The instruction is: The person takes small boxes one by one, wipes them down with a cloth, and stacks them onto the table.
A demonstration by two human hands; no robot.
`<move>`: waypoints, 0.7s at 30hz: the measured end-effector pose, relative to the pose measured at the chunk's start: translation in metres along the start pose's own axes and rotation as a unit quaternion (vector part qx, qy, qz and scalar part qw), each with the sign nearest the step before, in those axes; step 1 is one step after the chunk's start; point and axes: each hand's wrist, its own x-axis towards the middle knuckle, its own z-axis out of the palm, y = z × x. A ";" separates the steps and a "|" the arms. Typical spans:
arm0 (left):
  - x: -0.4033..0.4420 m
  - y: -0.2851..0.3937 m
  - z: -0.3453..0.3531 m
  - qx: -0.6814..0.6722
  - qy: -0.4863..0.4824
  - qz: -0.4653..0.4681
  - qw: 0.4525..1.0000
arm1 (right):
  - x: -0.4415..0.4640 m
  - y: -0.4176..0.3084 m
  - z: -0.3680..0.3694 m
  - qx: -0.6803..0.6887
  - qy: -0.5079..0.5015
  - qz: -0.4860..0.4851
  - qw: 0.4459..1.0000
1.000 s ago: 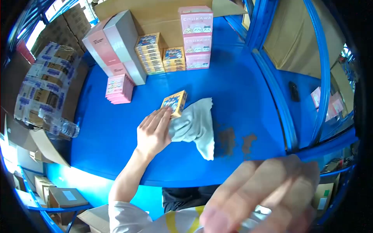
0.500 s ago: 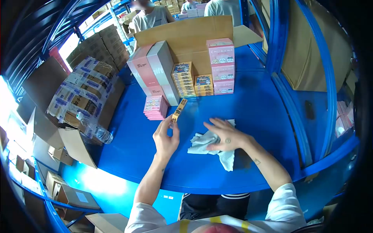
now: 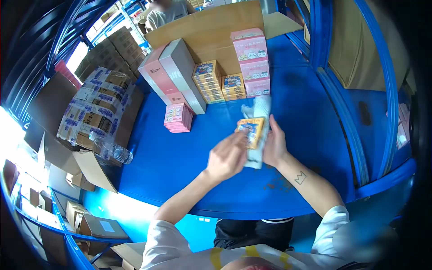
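Note:
My left hand [image 3: 228, 154] is closed on a small flat yellow-orange box [image 3: 254, 129] with a blue picture on its face. Behind and beside the box, a light grey-green cloth [image 3: 261, 107] is bunched up in my right hand [image 3: 275, 143]. The box's face is towards me, and its right edge lies against the cloth. The right thumb points up along the cloth's side, while the other fingers are hidden behind it. Both hands are raised over the blue table [image 3: 180, 175]. Farther back stand stacks of similar yellow boxes [image 3: 208, 81] [image 3: 233, 86].
Pink character boxes [image 3: 254, 65] are piled at the back right, by an upright cardboard flap [image 3: 211, 29]. Tall pink-grey boxes [image 3: 173, 74] and a small pink stack [image 3: 177, 118] stand left. A bottle [image 3: 118, 153] lies by an open carton [image 3: 96, 168]. A person [image 3: 168, 13] is beyond.
My left hand has carried the yellow box right, to the cloth. My right hand has picked the cloth up off the table and brought it against the box. The view has shifted slightly.

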 end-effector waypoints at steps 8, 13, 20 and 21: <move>-0.010 -0.005 0.023 0.101 -0.037 0.053 0.993 | -0.008 0.002 0.010 -0.118 0.069 0.038 0.990; -0.013 0.000 0.010 0.090 -0.061 0.007 0.994 | -0.001 -0.018 -0.005 -0.490 0.130 0.057 0.860; -0.013 0.004 0.000 0.025 -0.032 -0.038 0.998 | -0.005 -0.019 0.003 -0.336 0.201 0.009 0.920; -0.012 0.006 -0.003 0.026 -0.034 -0.037 0.998 | -0.004 -0.017 0.002 -0.254 0.174 0.008 0.952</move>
